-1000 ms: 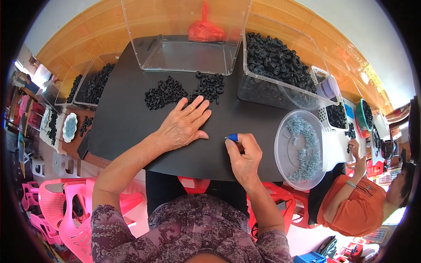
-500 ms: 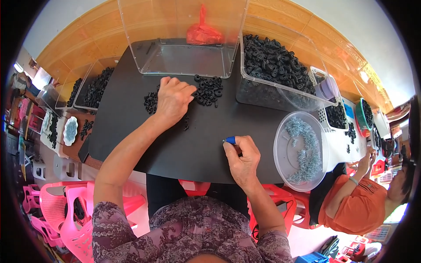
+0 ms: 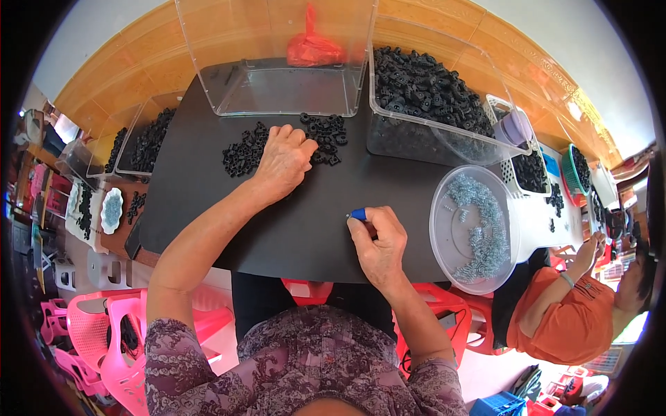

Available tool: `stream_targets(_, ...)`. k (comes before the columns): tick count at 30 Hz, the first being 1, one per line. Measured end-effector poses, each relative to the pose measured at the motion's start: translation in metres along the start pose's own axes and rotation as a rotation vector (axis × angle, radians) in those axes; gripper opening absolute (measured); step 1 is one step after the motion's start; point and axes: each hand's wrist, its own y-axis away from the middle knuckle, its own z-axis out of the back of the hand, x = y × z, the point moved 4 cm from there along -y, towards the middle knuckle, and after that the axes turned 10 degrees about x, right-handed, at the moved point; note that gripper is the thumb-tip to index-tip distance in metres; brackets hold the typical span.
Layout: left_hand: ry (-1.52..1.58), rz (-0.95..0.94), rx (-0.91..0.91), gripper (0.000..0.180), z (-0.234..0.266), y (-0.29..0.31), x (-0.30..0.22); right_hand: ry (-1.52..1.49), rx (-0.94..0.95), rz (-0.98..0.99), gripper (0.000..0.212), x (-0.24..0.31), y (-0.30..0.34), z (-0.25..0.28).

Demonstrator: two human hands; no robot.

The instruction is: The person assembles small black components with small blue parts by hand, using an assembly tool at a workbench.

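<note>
My left hand (image 3: 284,161) is over the table, between two heaps of small black plastic parts. The wider heap (image 3: 243,152) is at its left and the other heap (image 3: 326,132) just beyond its right side. Its fingers curl downward and their tips are hidden, so whatever they grip does not show. Nearer to me on the right, my right hand (image 3: 381,246) is closed in a pinch above the bare tabletop. A blue cover (image 3: 359,214) sits at its index fingertip. A tiny pale metal piece (image 3: 348,215) shows between that tip and the thumb.
A round clear basin (image 3: 436,232) with many small pale metal springs stands at the right. Behind it is a clear bin (image 3: 395,139) full of black parts. Another clear bin (image 3: 284,114) lies at the back. A person in an orange shirt (image 3: 555,319) sits at the right.
My left hand has shifted right, uncovering more of the left heap. A few loose parts seen below it before no longer show. My right hand keeps its pinch almost in place.
</note>
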Motion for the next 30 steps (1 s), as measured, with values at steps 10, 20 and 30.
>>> stream_targets(10, -0.075, -0.046, -0.095, 0.019, 0.008, 0.011, -0.02, -0.015, 0.007, -0.032, 0.013, 0.002, 0.0, -0.001)
stream_targets(20, -0.18, -0.197, -0.179, 0.026, 0.013, 0.044, -0.051, -0.042, 0.019, -0.057, 0.01, -0.002, 0.006, 0.0)
stream_targets(30, 0.095, 0.005, -0.232, 0.039, 0.035, 0.07, -0.034, -0.008, 0.029, -0.049, 0.008, -0.006, 0.006, -0.001)
